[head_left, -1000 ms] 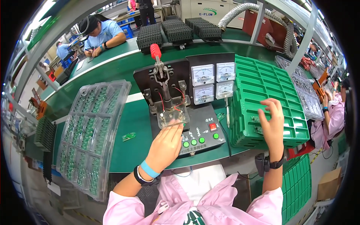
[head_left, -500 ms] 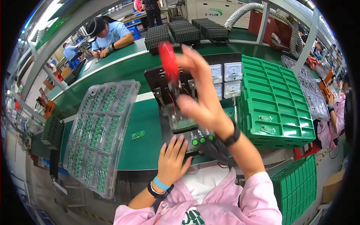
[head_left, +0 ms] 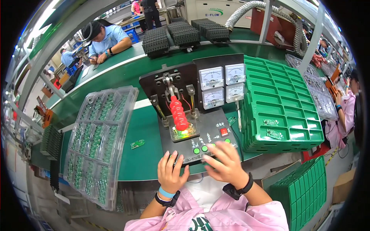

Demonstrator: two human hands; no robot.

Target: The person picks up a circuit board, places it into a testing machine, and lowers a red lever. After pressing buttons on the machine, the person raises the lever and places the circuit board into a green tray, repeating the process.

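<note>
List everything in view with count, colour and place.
Test fixture: one, black, middle of bench
Lever handle: one, red, on fixture
Meters: four, white-faced, fixture's upright panel
Buttons: several, green, fixture's front, partly hidden
Switch: one, red, fixture's right side
Loose circuit boards: at least two, green, either side of fixture
Compartment tray: one, clear, left, holding many boards
Tray stack: one, green, right, two boards on top
Lower crate: one, green, below bench, right
Racks: at least four, black, back and left
Duct: one, silver, upper right
Co-workers: several, blue or pink clothing prominent, background
Left hand: one, blue wristband, fixture's front edge
Right hand: one, black wristband, near buttons
</note>
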